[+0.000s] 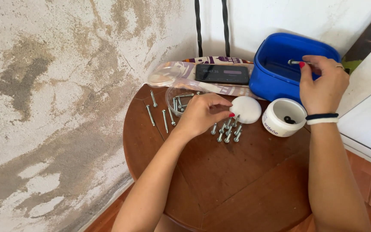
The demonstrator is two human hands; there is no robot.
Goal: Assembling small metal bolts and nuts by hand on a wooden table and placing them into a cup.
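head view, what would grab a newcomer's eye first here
Most striking is the bright blue plastic tub at the back right of the round wooden table, with the right hand holding a screw over it. Next, the left hand resting by a cluster of loose screws at the table's middle, beside a white round lid.

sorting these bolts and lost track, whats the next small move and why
Probably let the right hand drop its bolt into the blue tub: it hangs right over the opening. The left hand already rests by the loose bolts on the table, ready to pick another.
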